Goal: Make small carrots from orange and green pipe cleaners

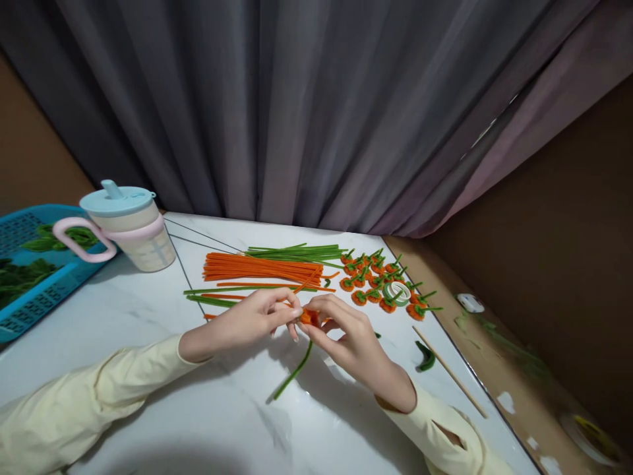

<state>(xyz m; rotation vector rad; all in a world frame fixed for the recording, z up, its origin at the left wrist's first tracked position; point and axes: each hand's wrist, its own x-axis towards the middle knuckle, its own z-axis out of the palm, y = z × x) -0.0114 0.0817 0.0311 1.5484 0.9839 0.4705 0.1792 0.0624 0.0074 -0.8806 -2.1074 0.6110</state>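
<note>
Fingertips of the left hand [247, 320] and right hand [346, 336] pinch a small orange pipe-cleaner coil [309, 317] between them, just above the white table [148, 330]. Its green stem [294, 371] hangs from the coil, long axis slanting down and left toward the person, free end touching the tabletop. Behind lie orange pipe cleaners [262, 268] running left-right.

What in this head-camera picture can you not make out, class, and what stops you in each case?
- Orange piece, head view: the fingertips of the left hand and right hand cover most of it, so its shape is unclear.
- Blue basket: cut off by the left edge.
- Finished orange shapes: too small to count.
- Round object at lower right: blurred and dim.
- Cup: contents hidden by its lid and wall.
</note>
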